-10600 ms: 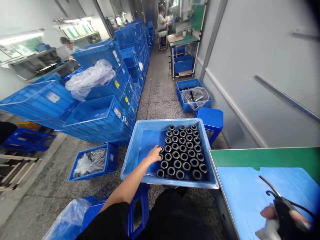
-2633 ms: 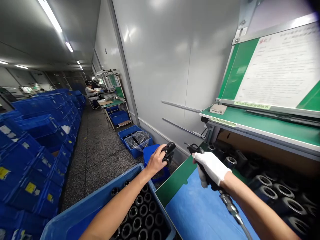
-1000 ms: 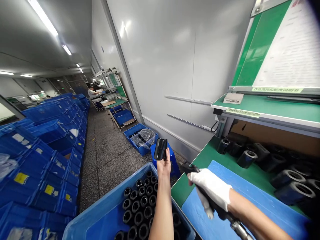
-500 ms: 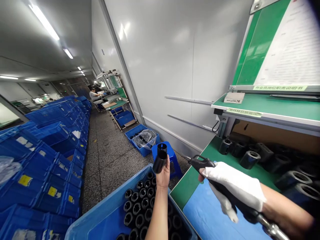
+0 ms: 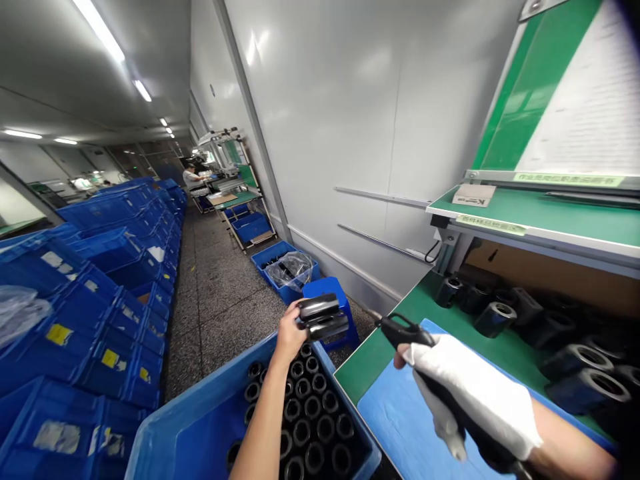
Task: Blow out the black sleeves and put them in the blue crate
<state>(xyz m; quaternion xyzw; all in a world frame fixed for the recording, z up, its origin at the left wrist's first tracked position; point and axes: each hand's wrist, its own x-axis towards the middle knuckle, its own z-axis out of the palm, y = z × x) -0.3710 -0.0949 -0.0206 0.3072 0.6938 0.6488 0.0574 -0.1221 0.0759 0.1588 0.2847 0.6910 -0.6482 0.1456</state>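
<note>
Dozens of sleeves (image 5: 303, 417) remain in the bin (image 5: 165, 427), more stand on the bench (image 5: 370, 363); the left hand (image 5: 289, 337) grips one, the gloved right hand (image 5: 475, 393) clenches an air gun (image 5: 403, 331).

We note the bare left hand (image 5: 289, 337) gripping a black cylindrical sleeve (image 5: 324, 317) above a blue plastic crate (image 5: 210, 427) packed with upright black sleeves (image 5: 306, 417). The white-gloved right hand (image 5: 475, 393) holds an air blow gun (image 5: 403, 331) over a blue mat (image 5: 390, 420).
</note>
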